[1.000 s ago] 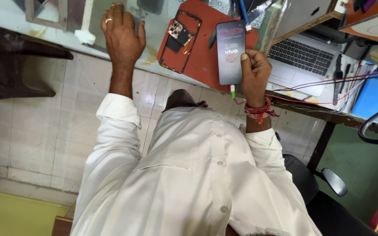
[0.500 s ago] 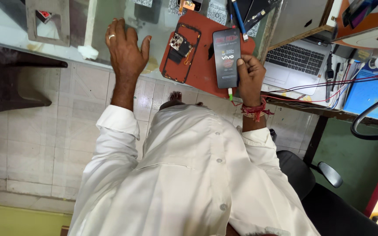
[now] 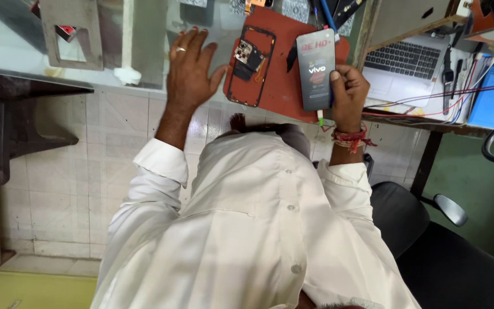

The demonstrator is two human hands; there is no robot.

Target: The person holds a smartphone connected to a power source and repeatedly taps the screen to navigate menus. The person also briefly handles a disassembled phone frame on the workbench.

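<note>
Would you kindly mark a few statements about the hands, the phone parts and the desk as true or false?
1. The right hand holds a phone screen panel. True.
2. The left hand grips a screwdriver. False: it lies flat and open on the glass counter, holding nothing.
3. An opened phone frame lies on the red mat. True.
4. The laptop sits left of the mat. False: it sits to the right.
5. The left hand wears a ring. True.
</note>
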